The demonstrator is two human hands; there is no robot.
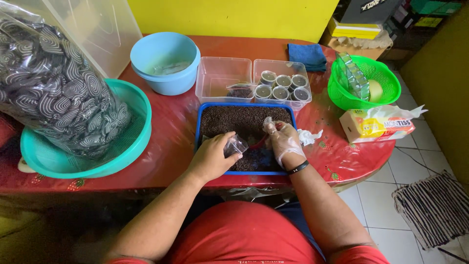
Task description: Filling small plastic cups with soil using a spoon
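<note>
A blue tray (198,128) full of dark fine grains lies on the red table in front of me. My left hand (212,157) pinches a small clear plastic bag (236,145) over the tray's near side. My right hand (283,142), in a thin clear glove with a black wristband, holds a red scoop (261,142) just to the right of the bag, its tip low in the grains.
Behind the tray stand two clear boxes, the left one (220,76) nearly bare, the right one (305,95) with several small filled cups. A light blue bowl (166,61), a teal basket (139,132) bearing a big bag of patterned pieces, a green basket (342,93), a tissue pack (376,124).
</note>
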